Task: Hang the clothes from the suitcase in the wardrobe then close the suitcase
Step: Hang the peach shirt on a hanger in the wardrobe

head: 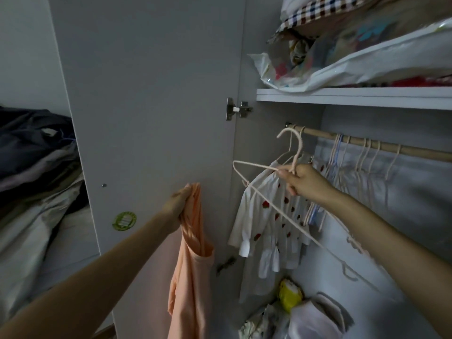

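While both hands are busy at the open wardrobe, the points run so:

Left hand: fingers curled round the bunched top of an orange garment, which hangs limp in front of the open door.

Right hand: fingers pinch a pale hanger at the neck under its hook, off the rail.

Handling: cloth looks light and soft, likely to sag; best held at the neckline or shoulders. Hanger seems thin and light, possibly slippery.

Edges: shelf close above the rail; door edge to the left.

Room: rail carries a white strawberry-print top and empty hangers; I judge gaps remain between them.

Suitcase: not in view.
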